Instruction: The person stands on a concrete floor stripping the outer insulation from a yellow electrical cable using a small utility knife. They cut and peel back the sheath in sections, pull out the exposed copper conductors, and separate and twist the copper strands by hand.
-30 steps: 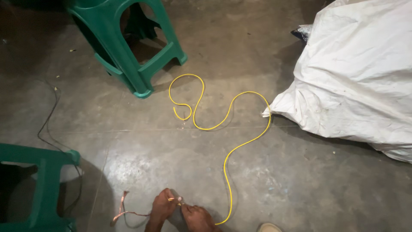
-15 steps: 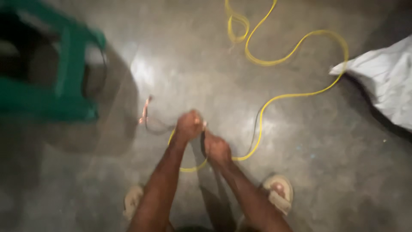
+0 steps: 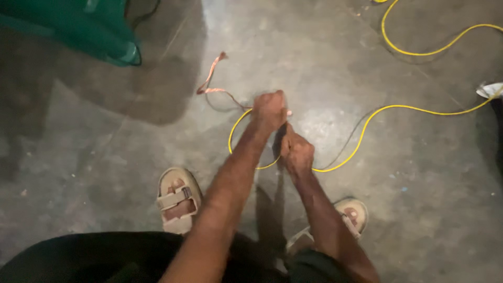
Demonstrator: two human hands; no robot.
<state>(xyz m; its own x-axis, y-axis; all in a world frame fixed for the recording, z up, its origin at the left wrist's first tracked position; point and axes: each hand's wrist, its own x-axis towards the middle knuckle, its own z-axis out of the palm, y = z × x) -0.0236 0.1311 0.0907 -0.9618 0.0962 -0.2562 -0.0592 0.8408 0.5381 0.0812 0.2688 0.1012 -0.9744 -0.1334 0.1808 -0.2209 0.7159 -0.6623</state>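
Overhead, the grey concrete floor (image 3: pixel 105 173) fills nearly the whole view, with the green plastic stool (image 3: pixel 78 31) standing far left and throwing a dark shadow toward the middle. Running from the far right, the yellow cable (image 3: pixel 419 110) snakes across the floor and loops in near the middle, where both fists meet over it; lying loose like this, it can be drawn in freely, and nothing sits on it. At the far right edge a corner of a white sack (image 3: pixel 492 90) just touches the cable's line. Closer in, two feet in tan sandals (image 3: pixel 177 202) are planted on either side of the arms, a steadying stance for pulling. The left hand (image 3: pixel 270 110) is clenched, farther out, seemingly around the cable's end; the right hand (image 3: pixel 297 152) is clenched just nearer, one fist behind the other as for a firm two-handed grip. Smallest, a bared coppery wire end (image 3: pixel 209 81) trails far left of the left hand, thin and kinked, apart from the stool
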